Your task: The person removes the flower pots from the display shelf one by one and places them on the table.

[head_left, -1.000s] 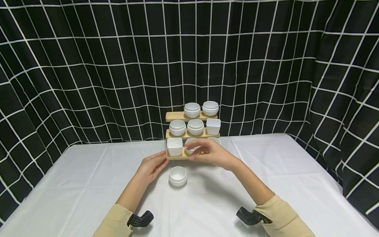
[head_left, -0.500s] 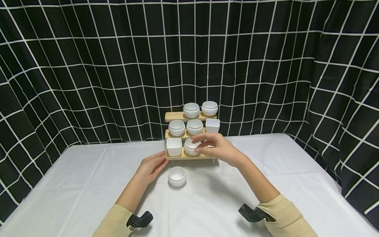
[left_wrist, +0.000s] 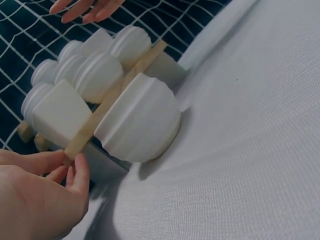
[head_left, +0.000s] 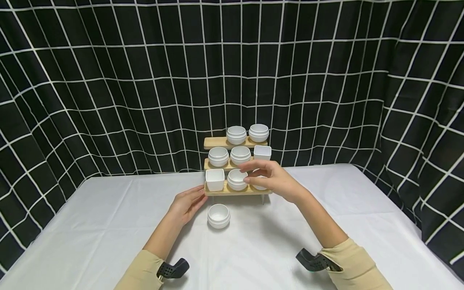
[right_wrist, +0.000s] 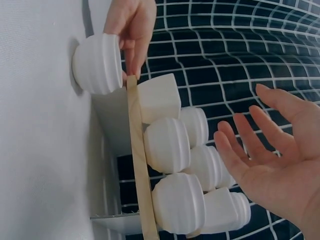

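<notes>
A three-tier wooden display stand (head_left: pixel 236 193) carries white bowls and cups. My left hand (head_left: pixel 186 205) pinches the left end of its lowest board, thumb and finger meeting at the wood (left_wrist: pixel 102 112) in the left wrist view. On that board sit a square cup (head_left: pixel 215 180), a round bowl (head_left: pixel 237 180) in the middle, and another round bowl (right_wrist: pixel 179 202) at the right, partly covered by my right hand in the head view. My right hand (head_left: pixel 277 181) hovers over the board's right part, fingers loosely bent and apart, holding nothing. Another round bowl (head_left: pixel 218 216) stands on the table before the stand.
The middle tier holds two round bowls (head_left: pixel 218 157) and a square cup (head_left: pixel 262 152). Two round bowls (head_left: pixel 236 135) stand on the top board (head_left: pixel 214 142), whose left end is bare. A white cloth (head_left: pixel 119 209) covers the table; a black grid curtain (head_left: pixel 232 60) hangs behind.
My right hand has drawn back to the right, away from the lowest tier's middle bowl, which now shows fully. The left hand keeps its place at the board's end.
</notes>
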### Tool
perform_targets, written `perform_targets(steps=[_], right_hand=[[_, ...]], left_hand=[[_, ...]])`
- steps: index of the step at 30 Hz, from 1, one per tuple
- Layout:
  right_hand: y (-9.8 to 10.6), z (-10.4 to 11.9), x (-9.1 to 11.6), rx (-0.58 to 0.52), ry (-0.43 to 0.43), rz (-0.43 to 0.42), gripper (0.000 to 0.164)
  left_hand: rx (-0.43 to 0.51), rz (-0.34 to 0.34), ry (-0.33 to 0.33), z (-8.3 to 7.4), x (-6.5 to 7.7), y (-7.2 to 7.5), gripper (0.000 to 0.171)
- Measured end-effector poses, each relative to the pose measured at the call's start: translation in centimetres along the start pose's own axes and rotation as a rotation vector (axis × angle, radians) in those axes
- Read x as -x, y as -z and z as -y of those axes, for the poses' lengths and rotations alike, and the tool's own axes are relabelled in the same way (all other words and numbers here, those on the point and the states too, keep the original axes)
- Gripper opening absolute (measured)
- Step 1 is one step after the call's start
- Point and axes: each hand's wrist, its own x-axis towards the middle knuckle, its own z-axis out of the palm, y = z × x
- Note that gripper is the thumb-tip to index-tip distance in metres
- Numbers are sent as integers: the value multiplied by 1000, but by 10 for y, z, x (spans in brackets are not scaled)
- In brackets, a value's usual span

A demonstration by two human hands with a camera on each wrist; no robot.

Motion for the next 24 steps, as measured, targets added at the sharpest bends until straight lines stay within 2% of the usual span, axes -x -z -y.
perform_targets(steps=[12,24], right_hand=[[3,1,-5,16,3,4,42],[11,8,-17,38,-14,-17,41]], left_hand=[[5,-18,3,2,-2,0,44],[4,-4,6,0,1,0,45]])
